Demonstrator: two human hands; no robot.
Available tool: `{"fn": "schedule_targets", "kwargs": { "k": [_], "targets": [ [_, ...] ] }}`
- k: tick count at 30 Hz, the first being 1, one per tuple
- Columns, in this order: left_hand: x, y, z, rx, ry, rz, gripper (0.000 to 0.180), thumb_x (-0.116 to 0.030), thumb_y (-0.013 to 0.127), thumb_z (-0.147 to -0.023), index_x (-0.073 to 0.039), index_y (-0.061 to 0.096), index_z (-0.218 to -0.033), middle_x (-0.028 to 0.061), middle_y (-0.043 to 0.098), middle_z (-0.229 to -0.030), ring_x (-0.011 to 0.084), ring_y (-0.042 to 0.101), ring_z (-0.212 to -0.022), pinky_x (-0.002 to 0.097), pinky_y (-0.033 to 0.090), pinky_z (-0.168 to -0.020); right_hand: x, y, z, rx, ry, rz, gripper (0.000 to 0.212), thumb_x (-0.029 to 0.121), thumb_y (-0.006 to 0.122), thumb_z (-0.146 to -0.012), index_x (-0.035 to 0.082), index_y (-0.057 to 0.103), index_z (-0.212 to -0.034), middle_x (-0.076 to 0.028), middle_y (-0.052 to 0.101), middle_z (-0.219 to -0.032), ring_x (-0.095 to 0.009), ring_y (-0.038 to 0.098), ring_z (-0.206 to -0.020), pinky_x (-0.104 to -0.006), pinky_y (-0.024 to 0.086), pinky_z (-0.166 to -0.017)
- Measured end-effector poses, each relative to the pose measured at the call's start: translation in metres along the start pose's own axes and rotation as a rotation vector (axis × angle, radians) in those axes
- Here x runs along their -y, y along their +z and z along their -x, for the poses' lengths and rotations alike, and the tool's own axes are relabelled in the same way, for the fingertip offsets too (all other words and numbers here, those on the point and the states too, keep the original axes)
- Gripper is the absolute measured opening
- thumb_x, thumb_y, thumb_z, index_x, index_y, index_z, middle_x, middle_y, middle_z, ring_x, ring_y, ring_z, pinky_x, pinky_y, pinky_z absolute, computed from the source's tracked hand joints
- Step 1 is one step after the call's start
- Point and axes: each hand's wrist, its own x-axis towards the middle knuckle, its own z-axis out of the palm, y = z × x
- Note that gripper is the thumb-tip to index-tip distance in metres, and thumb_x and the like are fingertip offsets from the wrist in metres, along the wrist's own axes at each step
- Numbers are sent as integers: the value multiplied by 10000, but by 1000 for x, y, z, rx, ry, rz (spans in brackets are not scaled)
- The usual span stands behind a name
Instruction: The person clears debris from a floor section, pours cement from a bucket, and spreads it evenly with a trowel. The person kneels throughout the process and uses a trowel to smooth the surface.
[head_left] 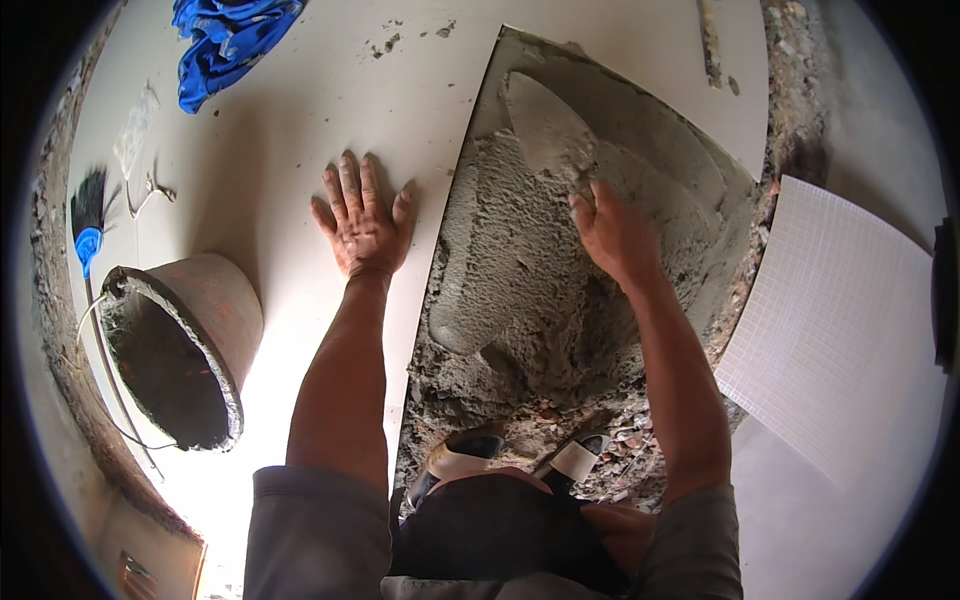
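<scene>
My left hand [366, 222] lies flat with spread fingers on a large pale floor tile [300, 130], left of the mortar's straight edge. In my right hand [612, 232] is the handle of a trowel [548, 125], closed in my fingers. The trowel's pointed blade is coated in grey mortar and rests on or just above the wet mortar bed [530, 230]; which of the two, I cannot tell. That bed is smoothed at the far end and rough and heaped nearer me. Bare rubble [630, 450] shows at its near end, by my sandals.
A mortar-crusted bucket [215, 300] lies tipped on its side at the left, beside a broom with a blue head [88, 245]. A blue cloth [225, 45] is crumpled at the far left. On the right, a sheet with a fine grid [830, 320] leans by the wall.
</scene>
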Motion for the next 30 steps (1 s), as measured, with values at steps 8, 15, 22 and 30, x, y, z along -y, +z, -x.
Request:
{"fn": "schedule_targets", "kwargs": {
  "k": [8, 15, 22, 30],
  "targets": [
    [-3, -8, 1, 35, -22, 8, 692, -526, 343, -932, -183, 147, -1500, 42, 73, -1573, 231, 4, -1451, 492, -31, -1150, -36, -35, -1, 107, 180, -213, 588, 446, 406, -948, -18, 468, -1304, -253, 584, -1178, -375, 571, -1106, -470, 432, -964],
    [1, 0, 1, -63, 21, 0, 686, -511, 362, -931, -179, 163, -1497, 47, 89, -1572, 240, 14, -1451, 505, -19, -1145, -2, -51, -88, 212, 46, -215, 527, 439, 430, -934, 29, 530, -1250, -215, 641, -999, -345, 634, -960, -471, 462, -871],
    [2, 7, 1, -161, 63, 40, 678, -508, 357, -930, -175, 182, -1494, 55, 125, -1566, 254, 42, -1450, 518, 12, -1141, -108, -71, -48, 86, 172, -84, 424, 385, 457, -931, 15, 604, -1077, -176, 642, -935, -279, 636, -888, -453, 463, -805],
    [1, 5, 2, -152, 41, 8, 659, -470, 393, -931, -191, 188, -1493, 35, 125, -1566, 239, 55, -1448, 502, 22, -1147, -33, -60, -36, 103, -22, -39, 398, 381, 414, -960, 54, 549, -1142, -154, 666, -927, -301, 657, -886, -431, 526, -786]
  ]
}}
